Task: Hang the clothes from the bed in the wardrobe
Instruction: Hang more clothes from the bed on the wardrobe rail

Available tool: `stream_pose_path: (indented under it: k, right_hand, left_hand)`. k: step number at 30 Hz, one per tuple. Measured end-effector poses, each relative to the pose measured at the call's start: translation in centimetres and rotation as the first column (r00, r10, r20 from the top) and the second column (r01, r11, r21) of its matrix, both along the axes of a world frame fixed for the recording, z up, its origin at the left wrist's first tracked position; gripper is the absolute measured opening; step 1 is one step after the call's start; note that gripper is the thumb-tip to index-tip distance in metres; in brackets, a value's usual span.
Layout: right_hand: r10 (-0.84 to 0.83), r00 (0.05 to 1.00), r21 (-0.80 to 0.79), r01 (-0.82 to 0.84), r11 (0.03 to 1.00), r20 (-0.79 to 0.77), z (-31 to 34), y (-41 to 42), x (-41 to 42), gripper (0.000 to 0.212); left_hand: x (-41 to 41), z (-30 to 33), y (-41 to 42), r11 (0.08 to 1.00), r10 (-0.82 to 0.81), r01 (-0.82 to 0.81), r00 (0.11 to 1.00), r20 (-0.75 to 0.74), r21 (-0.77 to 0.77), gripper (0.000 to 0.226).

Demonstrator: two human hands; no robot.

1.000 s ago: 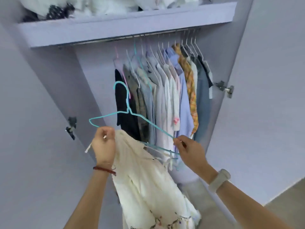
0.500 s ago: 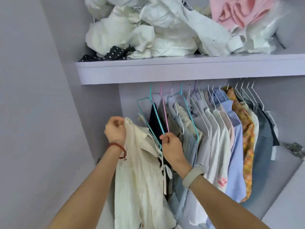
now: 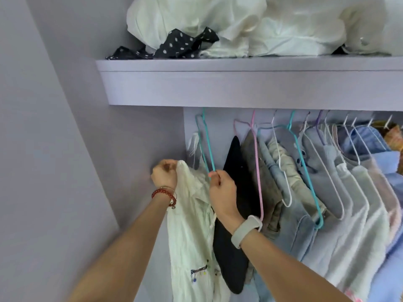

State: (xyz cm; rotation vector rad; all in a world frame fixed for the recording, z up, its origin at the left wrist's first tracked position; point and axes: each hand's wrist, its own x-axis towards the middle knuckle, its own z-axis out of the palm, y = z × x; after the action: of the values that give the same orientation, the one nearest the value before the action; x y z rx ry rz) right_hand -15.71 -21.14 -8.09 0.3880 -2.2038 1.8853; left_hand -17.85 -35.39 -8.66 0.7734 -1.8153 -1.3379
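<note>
**Hooking a loaded hanger onto the wardrobe rail**

The cream garment hangs at the left end of the wardrobe, against the side wall, draped on a teal hanger. The left hand is closed round the garment's near shoulder, bunching the cloth at the top. The right hand pinches the teal hanger's wire between thumb and fingers, just left of a black garment. The hanger's hook rises behind the front edge of the shelf, so whether it already sits on the rail cannot be told from this view. To the right, a row of hung shirts fills the rail on pink, teal and white hangers; loose white bundles lie on the shelf above.

To finish the step well, the right hand should probably lift the hook clear of the rail, settle it fully, and only then loosen. The left hand should keep the shoulder seated on the wire until the weight is borne, since thin cloth slips easily from a narrow hanger.
</note>
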Motion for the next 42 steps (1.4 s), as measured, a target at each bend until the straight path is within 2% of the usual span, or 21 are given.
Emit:
stream_pose_path:
  k: [4,8,14,16,19,22,26,30,35,39,42]
  right_hand:
    - [-0.01,1.0,0.017,0.01,1.0,0.002,0.0,-1.9,-1.2,0.019]
    - [0.009,0.996,0.054,-0.014,0.998,0.087,-0.9,-3.1,-1.4,0.02]
    - [0.018,0.994,0.086,-0.027,0.996,0.111,-1.7,-3.6,-0.9,0.02]
    - [0.032,0.995,0.116,-0.042,0.992,0.092,-1.8,-3.6,-0.8,0.02]
    - [0.058,0.994,0.156,-0.072,0.985,0.09,-1.6,-3.6,-0.5,0.021]
    - [0.138,0.99,0.185,-0.14,0.973,0.025,-1.4,-3.5,0.0,0.025]
    - [0.205,0.979,0.324,-0.191,0.927,-0.01,-1.4,-4.0,0.4,0.032]
    - [0.261,0.964,0.403,-0.215,0.89,-0.06,-1.1,-4.3,1.0,0.034]
    - [0.244,0.969,0.443,-0.207,0.872,-0.027,-1.6,-3.0,1.8,0.04]
    - [0.094,0.983,0.492,-0.004,0.871,-0.159,-2.0,1.5,3.9,0.04]
    - [0.017,0.955,0.537,0.152,0.83,-0.296,-2.2,7.0,6.8,0.039]
  left_hand:
    - [-1.1,-1.6,-0.8,0.995,-0.026,0.035,0.995,0.098,-0.091,0.016]
    - [-0.6,-4.5,-0.8,0.993,-0.05,0.077,0.961,0.272,-0.089,0.014]
    - [0.7,-6.7,-0.3,0.995,-0.068,0.089,0.939,0.336,-0.047,0.019]
    - [1.2,-5.8,0.2,0.998,-0.043,0.054,0.957,0.286,-0.033,0.021]
    - [3.1,-4.0,1.4,1.0,-0.011,0.012,0.996,0.085,-0.021,0.017]
    - [6.1,-2.5,2.6,0.985,-0.015,-0.003,0.995,-0.103,-0.172,0.018]
    - [8.9,-0.3,2.8,0.908,-0.046,-0.037,0.981,-0.187,-0.417,0.021]
    - [10.6,0.9,2.3,0.844,-0.074,-0.024,0.984,-0.161,-0.536,0.025]
    - [11.3,-0.2,2.6,0.852,-0.114,0.098,0.993,0.001,-0.514,0.032]
    - [11.6,-0.6,4.7,0.783,-0.186,0.165,0.982,0.027,-0.6,0.034]
    - [12.2,-0.7,7.8,0.661,-0.177,0.17,0.982,0.069,-0.731,0.032]
